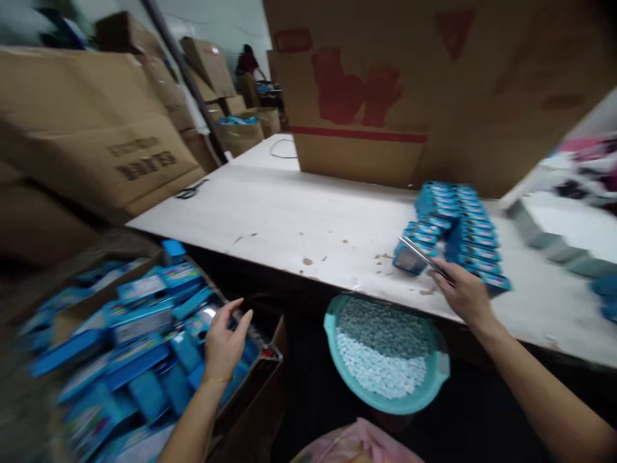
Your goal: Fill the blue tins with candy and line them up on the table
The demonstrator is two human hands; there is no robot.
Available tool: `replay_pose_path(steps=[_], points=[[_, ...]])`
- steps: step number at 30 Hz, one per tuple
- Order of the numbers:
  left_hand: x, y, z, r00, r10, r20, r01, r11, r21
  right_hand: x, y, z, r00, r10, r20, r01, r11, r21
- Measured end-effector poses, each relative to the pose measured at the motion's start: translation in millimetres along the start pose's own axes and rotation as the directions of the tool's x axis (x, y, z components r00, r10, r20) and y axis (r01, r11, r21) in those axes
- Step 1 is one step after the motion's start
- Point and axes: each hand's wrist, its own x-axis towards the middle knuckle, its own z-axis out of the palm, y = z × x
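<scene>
My left hand [225,341] hovers over a cardboard carton [277,344] heaped with small blue boxes [144,321]. Its thumb and fingers are spread, with nothing between them. On the table's right side, my right hand [465,292] grips a slim, shiny metal tool [418,251], perhaps tweezers, its tip pointing left. That tool passes in front of stacked blue boxes [475,238] standing in rows. Below the table edge, between my hands, is a turquoise basin [385,404] full of small pale pieces [380,366], too small to name.
A white table [337,212] runs across the view, with a large cardboard box [357,151] at its back. Black scissors [191,190] lie near its left edge. Grey-white stacks [573,231] stand right. Large cartons [144,141] are piled left; a person [248,71] works far behind.
</scene>
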Motion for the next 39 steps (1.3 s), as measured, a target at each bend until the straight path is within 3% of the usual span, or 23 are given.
replay_pose_path(steps=[3, 6, 9, 13, 17, 21, 24, 26, 27, 29, 31, 34, 36, 39], points=[[18.6, -29.7, -38.1, 0.997, -0.021, -0.075, 0.053, 0.887, 0.459, -43.3, 6.4, 19.4, 0.985, 0.003, 0.170, -0.032, 0.985, 0.169], [37.2, -55.0, -59.8, 0.981, -0.172, -0.087, 0.186, 0.721, 0.667, -76.6, 14.4, 45.4, 0.928, 0.027, 0.371, -0.133, 0.956, 0.263], [56.1, -76.8, -64.1, 0.972, -0.234, 0.019, 0.148, 0.672, 0.726, -96.0, 16.0, 60.3, 0.891, 0.033, 0.453, -0.187, 0.935, 0.300], [78.4, -95.4, -52.4, 0.958, -0.259, 0.125, 0.092, 0.686, 0.722, -107.8, 8.2, 61.6, 0.887, 0.061, 0.457, -0.226, 0.921, 0.316], [90.3, -99.1, -43.4, 0.953, -0.284, 0.104, 0.123, 0.679, 0.723, -117.3, -5.8, 57.0, 0.860, 0.040, 0.508, -0.241, 0.911, 0.335], [88.5, -92.4, -61.6, 0.966, -0.255, 0.051, 0.149, 0.703, 0.695, -128.5, -6.7, 58.5, 0.829, 0.051, 0.556, -0.271, 0.908, 0.321], [70.4, -77.6, -82.8, 0.992, -0.127, -0.007, 0.114, 0.857, 0.502, -137.0, 6.5, 71.6, 0.817, 0.051, 0.575, -0.274, 0.911, 0.309], [49.1, -59.0, -87.5, 0.996, -0.071, -0.049, 0.079, 0.981, 0.179, -140.5, 16.1, 84.5, 0.813, 0.038, 0.581, -0.249, 0.924, 0.289], [36.8, -47.0, -85.2, 0.996, -0.080, -0.049, 0.079, 0.997, -0.026, -141.2, 19.5, 90.5, 0.812, 0.028, 0.584, -0.226, 0.936, 0.271], [11.9, -19.3, -72.0, 0.988, -0.153, 0.029, 0.151, 0.897, -0.415, -140.2, 22.1, 98.7, 0.809, 0.003, 0.587, -0.170, 0.958, 0.231], [-10.0, 8.9, -51.5, 0.946, -0.266, 0.184, 0.321, 0.697, -0.641, -137.3, 19.6, 99.4, 0.806, -0.020, 0.592, -0.127, 0.970, 0.205], [-34.1, 41.6, -17.9, 0.787, -0.430, 0.443, 0.609, 0.421, -0.673, -133.8, 13.0, 90.1, 0.807, -0.043, 0.589, -0.104, 0.971, 0.214], [-46.1, 53.8, 2.5, 0.685, -0.484, 0.545, 0.716, 0.310, -0.626, -134.3, 10.9, 82.5, 0.800, -0.039, 0.599, -0.101, 0.975, 0.199], [-63.2, 59.9, 27.1, 0.579, -0.457, 0.675, 0.813, 0.261, -0.520, -138.1, 12.8, 75.6, 0.753, 0.031, 0.658, -0.079, 0.996, 0.044]])
